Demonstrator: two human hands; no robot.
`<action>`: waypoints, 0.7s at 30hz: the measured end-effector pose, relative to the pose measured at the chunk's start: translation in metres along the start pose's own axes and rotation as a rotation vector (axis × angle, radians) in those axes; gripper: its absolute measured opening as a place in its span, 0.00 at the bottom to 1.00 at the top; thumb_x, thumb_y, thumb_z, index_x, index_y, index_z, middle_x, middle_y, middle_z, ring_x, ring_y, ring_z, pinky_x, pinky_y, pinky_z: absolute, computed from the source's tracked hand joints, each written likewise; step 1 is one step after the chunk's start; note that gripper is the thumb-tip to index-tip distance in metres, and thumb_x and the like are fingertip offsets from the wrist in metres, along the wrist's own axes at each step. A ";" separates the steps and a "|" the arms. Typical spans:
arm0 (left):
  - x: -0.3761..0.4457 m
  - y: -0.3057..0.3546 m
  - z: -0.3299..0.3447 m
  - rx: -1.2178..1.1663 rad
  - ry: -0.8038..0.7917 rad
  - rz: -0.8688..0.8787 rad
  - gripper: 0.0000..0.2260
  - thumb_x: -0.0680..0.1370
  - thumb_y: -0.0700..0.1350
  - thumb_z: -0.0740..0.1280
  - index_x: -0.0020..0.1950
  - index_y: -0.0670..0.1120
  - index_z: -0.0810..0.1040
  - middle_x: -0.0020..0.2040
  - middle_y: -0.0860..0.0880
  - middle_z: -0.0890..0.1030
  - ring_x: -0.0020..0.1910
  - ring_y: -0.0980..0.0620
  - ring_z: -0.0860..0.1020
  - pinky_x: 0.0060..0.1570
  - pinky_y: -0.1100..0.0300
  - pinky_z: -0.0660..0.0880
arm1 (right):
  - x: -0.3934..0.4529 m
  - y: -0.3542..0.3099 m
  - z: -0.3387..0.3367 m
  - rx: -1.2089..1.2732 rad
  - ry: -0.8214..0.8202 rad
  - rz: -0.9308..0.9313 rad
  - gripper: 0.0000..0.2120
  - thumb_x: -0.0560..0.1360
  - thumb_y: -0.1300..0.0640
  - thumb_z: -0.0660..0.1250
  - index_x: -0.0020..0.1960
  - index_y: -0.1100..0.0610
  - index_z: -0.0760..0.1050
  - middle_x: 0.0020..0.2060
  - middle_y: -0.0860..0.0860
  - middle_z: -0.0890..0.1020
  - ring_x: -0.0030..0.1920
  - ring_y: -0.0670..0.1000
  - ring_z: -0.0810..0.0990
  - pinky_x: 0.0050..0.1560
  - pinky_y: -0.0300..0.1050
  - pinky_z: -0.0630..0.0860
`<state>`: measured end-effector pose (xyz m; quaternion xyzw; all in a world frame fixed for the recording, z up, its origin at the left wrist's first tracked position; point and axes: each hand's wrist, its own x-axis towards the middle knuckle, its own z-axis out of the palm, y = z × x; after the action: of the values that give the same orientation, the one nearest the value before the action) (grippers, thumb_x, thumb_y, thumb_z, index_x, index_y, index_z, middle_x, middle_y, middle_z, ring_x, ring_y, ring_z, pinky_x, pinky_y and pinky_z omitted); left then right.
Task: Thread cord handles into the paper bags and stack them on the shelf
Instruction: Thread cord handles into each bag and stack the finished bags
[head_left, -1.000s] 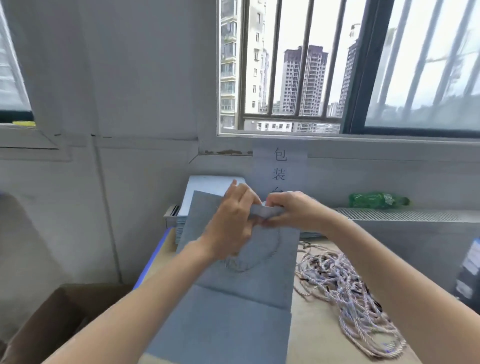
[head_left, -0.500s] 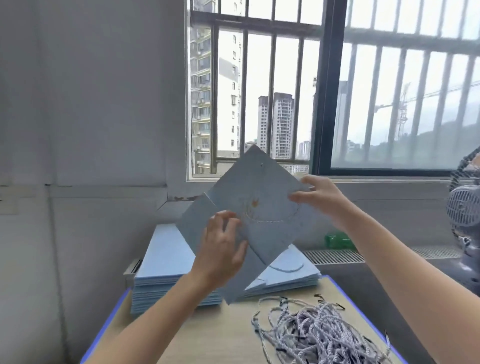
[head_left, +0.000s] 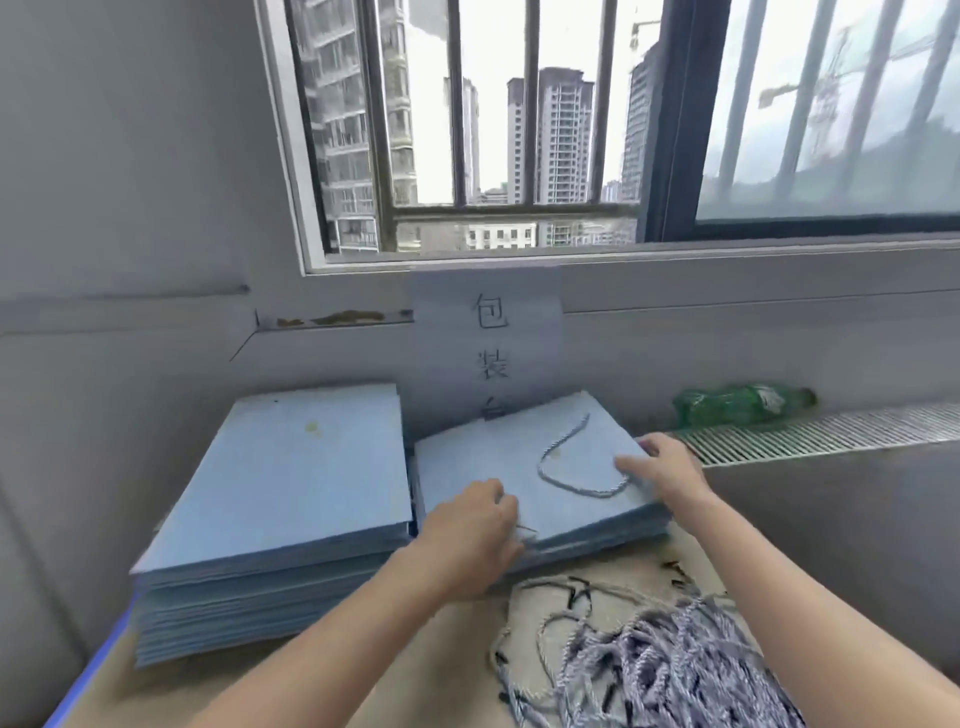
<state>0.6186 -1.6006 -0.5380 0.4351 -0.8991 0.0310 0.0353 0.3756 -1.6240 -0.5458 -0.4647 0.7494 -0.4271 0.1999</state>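
Observation:
A flat blue paper bag (head_left: 483, 462) with a grey-white cord handle (head_left: 571, 480) looped on its face lies on top of the right stack of bags (head_left: 597, 530). My left hand (head_left: 472, 535) grips the bag's front left corner with bent fingers. My right hand (head_left: 662, 467) holds its right edge, thumb on top. A taller left stack of blue bags (head_left: 280, 499) shows no handle on its top bag. Loose twisted cords (head_left: 654, 665) lie heaped on the table at the front right.
The tan table (head_left: 447, 639) has a blue rim and stands against a grey wall under a barred window. A paper sign (head_left: 488, 338) hangs behind the stacks. A green bottle (head_left: 737, 405) lies on a metal grille (head_left: 841, 428) to the right.
A second ago both hands worked at the bag's top edge. Half a second ago they held it in the air. Now it lies flat on the right stack.

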 end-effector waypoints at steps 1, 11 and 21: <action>0.003 0.001 0.004 0.004 -0.032 -0.013 0.14 0.81 0.50 0.58 0.62 0.42 0.69 0.62 0.44 0.68 0.62 0.43 0.68 0.56 0.49 0.69 | 0.002 0.001 0.004 -0.161 0.016 -0.029 0.11 0.71 0.55 0.69 0.51 0.58 0.76 0.51 0.57 0.80 0.51 0.56 0.77 0.49 0.48 0.70; 0.001 -0.001 -0.003 0.069 0.087 0.026 0.11 0.80 0.44 0.57 0.56 0.40 0.74 0.56 0.44 0.72 0.58 0.44 0.70 0.52 0.52 0.69 | -0.024 -0.028 0.023 -1.130 0.146 -0.531 0.13 0.75 0.64 0.56 0.59 0.57 0.69 0.57 0.54 0.71 0.59 0.56 0.68 0.53 0.47 0.65; -0.078 -0.093 -0.056 0.074 0.202 -0.235 0.16 0.79 0.48 0.58 0.64 0.41 0.73 0.61 0.45 0.72 0.62 0.46 0.69 0.58 0.56 0.67 | -0.102 -0.114 0.084 -0.912 -0.040 -1.019 0.10 0.77 0.62 0.54 0.53 0.59 0.72 0.52 0.55 0.76 0.54 0.56 0.73 0.47 0.46 0.65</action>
<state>0.7419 -1.5921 -0.4867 0.5328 -0.8322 0.1035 0.1130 0.5440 -1.5965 -0.5079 -0.8050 0.5384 -0.1008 -0.2281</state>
